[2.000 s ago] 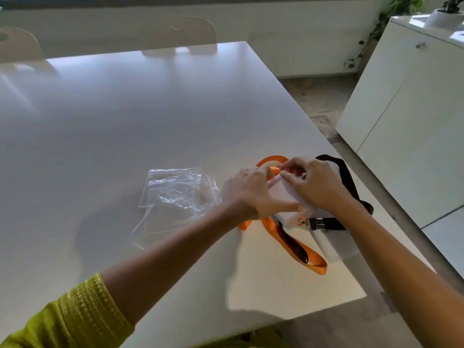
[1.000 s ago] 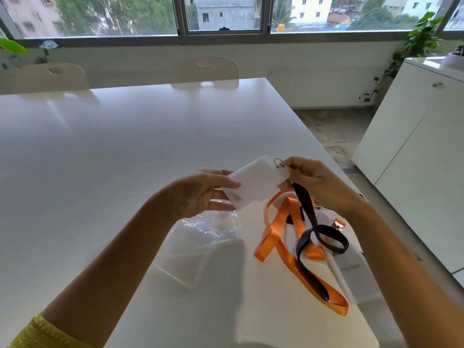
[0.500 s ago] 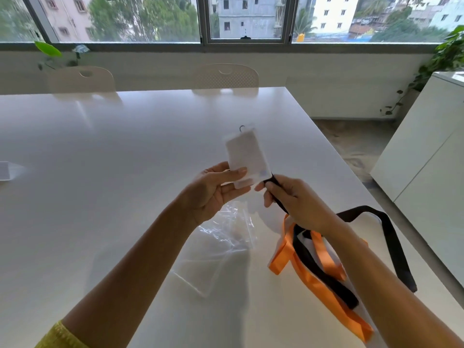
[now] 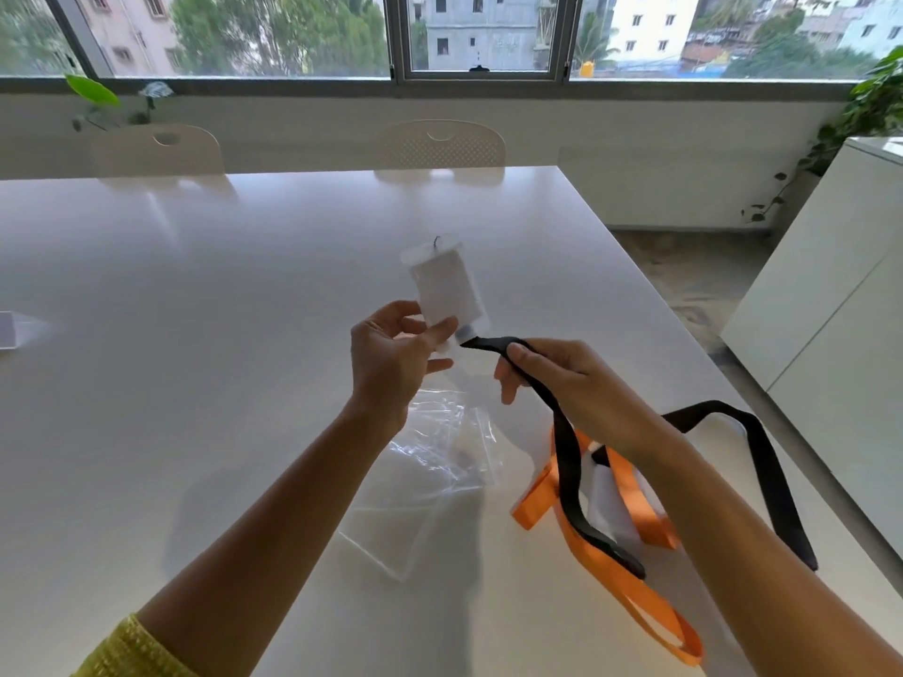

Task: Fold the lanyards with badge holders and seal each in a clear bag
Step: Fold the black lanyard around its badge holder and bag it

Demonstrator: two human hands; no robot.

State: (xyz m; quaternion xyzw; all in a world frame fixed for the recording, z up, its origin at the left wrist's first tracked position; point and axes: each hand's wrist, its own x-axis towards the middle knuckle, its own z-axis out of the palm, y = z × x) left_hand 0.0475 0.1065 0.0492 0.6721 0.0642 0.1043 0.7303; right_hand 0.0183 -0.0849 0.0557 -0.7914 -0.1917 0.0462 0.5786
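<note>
- No brand, label or writing can be read on anything here.
- The badge holder (image 4: 448,285) is a clear sleeve with a white card inside, held upright above the table (image 4: 195,334), with a small dark hook at its top edge.
- The left hand (image 4: 391,356) pinches the holder's lower edge between thumb and fingers.
- The black lanyard (image 4: 567,461) runs from the holder's bottom through the right hand (image 4: 562,378), which grips the strap with curled fingers, then hangs down to the table and loops round to the right.
- An orange lanyard (image 4: 630,593) lies on the table beneath the black one, with a second white badge holder (image 4: 606,505) amid its loops.
- Crumpled clear bags (image 4: 435,461) lie on the table below the left hand, just left of the lanyards.
- A yellow sleeve (image 4: 132,647) covers the left upper arm.
</note>
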